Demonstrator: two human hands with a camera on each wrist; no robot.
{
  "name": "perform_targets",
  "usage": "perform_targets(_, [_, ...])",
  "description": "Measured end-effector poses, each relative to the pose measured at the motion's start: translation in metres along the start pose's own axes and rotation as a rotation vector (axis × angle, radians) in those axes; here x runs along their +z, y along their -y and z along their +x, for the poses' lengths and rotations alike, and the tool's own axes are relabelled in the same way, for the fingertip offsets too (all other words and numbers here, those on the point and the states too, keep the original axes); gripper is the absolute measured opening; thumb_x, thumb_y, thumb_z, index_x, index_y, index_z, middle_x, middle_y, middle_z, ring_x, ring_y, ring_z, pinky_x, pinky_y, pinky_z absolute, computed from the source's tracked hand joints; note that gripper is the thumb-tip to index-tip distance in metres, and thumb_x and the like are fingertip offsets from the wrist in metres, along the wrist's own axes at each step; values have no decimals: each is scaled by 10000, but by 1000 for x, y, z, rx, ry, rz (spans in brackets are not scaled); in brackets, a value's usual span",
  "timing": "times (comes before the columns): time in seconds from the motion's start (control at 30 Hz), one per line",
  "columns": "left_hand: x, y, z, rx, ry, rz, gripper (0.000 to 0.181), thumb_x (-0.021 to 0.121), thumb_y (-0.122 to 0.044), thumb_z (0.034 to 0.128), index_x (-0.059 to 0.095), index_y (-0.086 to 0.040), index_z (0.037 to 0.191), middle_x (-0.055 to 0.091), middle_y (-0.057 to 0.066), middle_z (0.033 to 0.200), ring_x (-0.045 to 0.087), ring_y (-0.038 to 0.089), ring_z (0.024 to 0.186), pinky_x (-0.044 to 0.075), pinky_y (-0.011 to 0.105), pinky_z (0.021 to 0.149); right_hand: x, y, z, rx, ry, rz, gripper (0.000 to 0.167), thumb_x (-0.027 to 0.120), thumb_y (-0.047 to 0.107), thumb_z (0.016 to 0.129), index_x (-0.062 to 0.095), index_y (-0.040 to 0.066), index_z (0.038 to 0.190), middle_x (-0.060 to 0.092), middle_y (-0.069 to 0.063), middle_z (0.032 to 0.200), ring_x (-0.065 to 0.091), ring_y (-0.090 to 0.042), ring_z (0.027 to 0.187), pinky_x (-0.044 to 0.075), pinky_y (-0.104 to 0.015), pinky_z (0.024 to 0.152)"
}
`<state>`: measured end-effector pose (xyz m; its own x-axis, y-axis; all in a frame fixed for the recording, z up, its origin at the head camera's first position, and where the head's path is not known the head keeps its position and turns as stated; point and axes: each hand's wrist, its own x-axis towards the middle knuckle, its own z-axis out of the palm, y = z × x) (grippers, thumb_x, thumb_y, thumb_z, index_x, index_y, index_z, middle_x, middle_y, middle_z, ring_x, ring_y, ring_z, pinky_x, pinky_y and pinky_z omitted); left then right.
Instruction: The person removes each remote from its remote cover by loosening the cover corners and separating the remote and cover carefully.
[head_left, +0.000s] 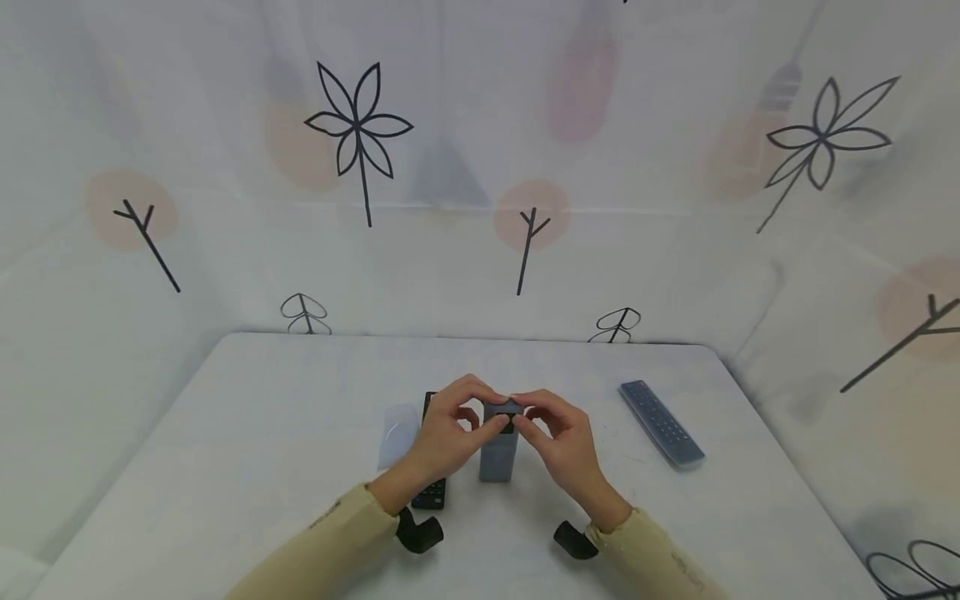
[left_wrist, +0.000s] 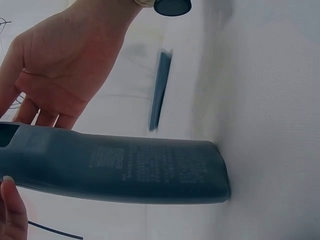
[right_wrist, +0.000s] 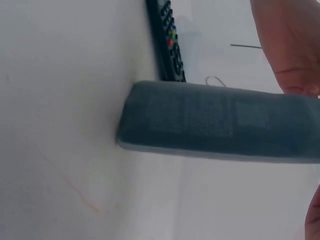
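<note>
A grey-blue remote control (head_left: 497,458) stands upright on the white table, its printed back (left_wrist: 150,167) towards me and its lower end on the tabletop. Near its upper end is a dark recess (left_wrist: 7,134). My left hand (head_left: 448,429) pinches the upper end from the left with thumb and fingers. From the right, my right hand (head_left: 562,437) pinches the same end, its thumb beside the dark recess. Printed text also shows on the remote's back in the right wrist view, where the top end runs out of frame. Whatever lies inside the recess cannot be made out.
A black remote (head_left: 430,493) with coloured buttons lies partly under my left forearm. Beside it is a clear plastic sheet (head_left: 398,435). Another grey-blue remote (head_left: 662,423) lies buttons up at the right. A patterned white cloth (head_left: 450,275) hangs behind the table.
</note>
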<state>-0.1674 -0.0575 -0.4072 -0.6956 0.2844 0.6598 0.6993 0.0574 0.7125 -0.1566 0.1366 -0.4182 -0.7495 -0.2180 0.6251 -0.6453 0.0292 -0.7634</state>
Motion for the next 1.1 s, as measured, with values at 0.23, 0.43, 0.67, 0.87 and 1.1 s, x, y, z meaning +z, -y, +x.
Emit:
perform_targets(0.23, [4,6,-2,-1,-24,7,193,752,-14,867,706,-107,1029,672,17,979,603,146,855,509,269,555,5,-1,-3,-80,-26,-12,343,631,-189,864,636,-63,1183,681,-137,1072,614,-153,971,503,-243,826])
perform_targets(0.43, [4,-11,3,76,-56,12,195,744,90,819,697,-21,972,674,89,918,613,183,798,506,303,520,7,-1,-1,-127,-44,-62,389,661,-235,807,637,-68,1157,680,-162,1043,615,-147,942,503,-268,796])
perform_targets(0.67, [2,-25,10,129,-63,7,180,736,125,795,702,5,925,665,98,844,594,168,736,491,305,491,14,26,7,-175,-102,-204,328,687,-249,754,639,-102,1043,684,-193,953,620,-171,856,505,-320,712])
perform_targets(0.87, [4,0,9,133,-90,52,162,620,83,895,717,-42,862,644,54,754,553,126,671,467,281,502,15,21,8,-253,-162,-331,304,729,-181,742,675,-48,1010,695,-127,901,622,-189,791,502,-333,649])
perform_targets(1.1, [3,9,7,197,-44,87,59,681,-71,914,707,-113,948,664,-6,842,558,103,709,489,299,512,11,0,7,-380,-188,-368,162,689,146,945,713,27,1051,703,-66,936,602,-206,808,486,-296,667])
